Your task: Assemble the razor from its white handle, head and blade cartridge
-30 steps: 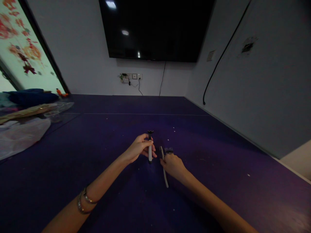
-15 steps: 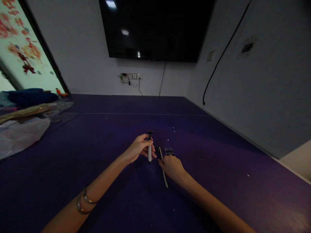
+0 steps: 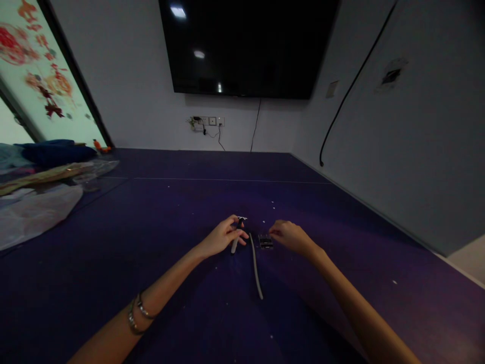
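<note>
My left hand [image 3: 221, 236] is closed round a slim white razor-like handle [image 3: 235, 244] with a dark head at its top, tilted and low over the purple floor mat [image 3: 151, 242]. A thin grey strip [image 3: 256, 264] lies on the mat just to its right. Beside the strip's far end sits a small dark cartridge [image 3: 265, 241]. My right hand [image 3: 290, 236] hovers right of the cartridge, fingers loosely curled and pointing at it, holding nothing.
A large black screen [image 3: 250, 45] hangs on the far wall above sockets [image 3: 207, 121] and cables. Cloth, plastic sheeting and bundles [image 3: 38, 192] lie at the left edge. A wall [image 3: 397, 151] runs along the right side.
My right hand has let go of the grey strip and moved up and right, beside the cartridge. My left hand has lowered and tilted the white handle towards the mat.
</note>
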The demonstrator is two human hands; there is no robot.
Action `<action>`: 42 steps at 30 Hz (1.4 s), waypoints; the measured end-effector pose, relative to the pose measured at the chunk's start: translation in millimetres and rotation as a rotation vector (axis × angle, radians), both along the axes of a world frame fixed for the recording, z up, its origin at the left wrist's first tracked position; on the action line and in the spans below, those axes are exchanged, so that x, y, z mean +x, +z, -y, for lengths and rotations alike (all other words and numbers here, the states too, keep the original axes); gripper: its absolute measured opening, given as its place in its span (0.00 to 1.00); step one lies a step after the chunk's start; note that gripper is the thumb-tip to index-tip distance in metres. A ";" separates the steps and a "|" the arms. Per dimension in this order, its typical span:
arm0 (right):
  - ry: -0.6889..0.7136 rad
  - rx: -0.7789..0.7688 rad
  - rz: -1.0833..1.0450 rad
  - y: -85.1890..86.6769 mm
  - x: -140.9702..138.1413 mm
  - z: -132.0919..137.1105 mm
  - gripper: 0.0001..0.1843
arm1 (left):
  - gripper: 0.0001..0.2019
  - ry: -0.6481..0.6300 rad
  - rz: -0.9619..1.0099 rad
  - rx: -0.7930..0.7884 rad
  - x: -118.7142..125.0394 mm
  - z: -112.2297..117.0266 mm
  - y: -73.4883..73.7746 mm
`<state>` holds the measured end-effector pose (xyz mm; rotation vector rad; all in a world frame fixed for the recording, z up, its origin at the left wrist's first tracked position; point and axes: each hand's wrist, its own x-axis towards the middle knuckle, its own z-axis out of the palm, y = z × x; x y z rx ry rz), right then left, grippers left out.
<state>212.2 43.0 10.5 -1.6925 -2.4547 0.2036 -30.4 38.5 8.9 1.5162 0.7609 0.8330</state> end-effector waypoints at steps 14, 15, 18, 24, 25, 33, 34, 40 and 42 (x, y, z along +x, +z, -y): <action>0.127 -0.081 -0.045 -18.3 -0.1 -4.3 0.13 | 0.08 -0.002 0.077 0.046 3.6 -2.1 -10.1; 0.119 -0.081 -0.046 -18.7 -1.1 -3.8 0.13 | 0.08 -0.003 0.080 0.044 3.8 -1.8 -9.8; 0.085 -0.076 -0.056 -20.4 -3.4 -3.5 0.13 | 0.08 -0.005 0.080 0.035 3.9 -1.1 -9.1; 0.030 -0.063 -0.065 -23.2 -5.6 -4.4 0.11 | 0.08 0.000 0.081 0.015 2.8 -2.1 -12.3; 0.028 -0.051 -0.062 -23.5 -5.8 -4.4 0.10 | 0.08 0.000 0.083 0.016 2.8 -2.3 -12.8; -0.019 -0.003 -0.013 -25.7 -10.3 -3.8 0.07 | 0.09 0.013 0.073 0.019 3.3 -1.8 -13.1; -0.023 -0.005 -0.009 -25.2 -11.0 -3.5 0.07 | 0.09 0.013 0.078 0.018 3.3 -1.8 -13.4; -0.031 -0.009 -0.040 -17.6 -9.9 -1.3 0.08 | 0.11 0.023 0.097 0.011 3.5 -2.4 -16.4; -0.044 -0.010 -0.115 -16.4 -8.4 -2.6 0.09 | 0.11 0.030 0.099 0.008 3.8 -2.0 -16.1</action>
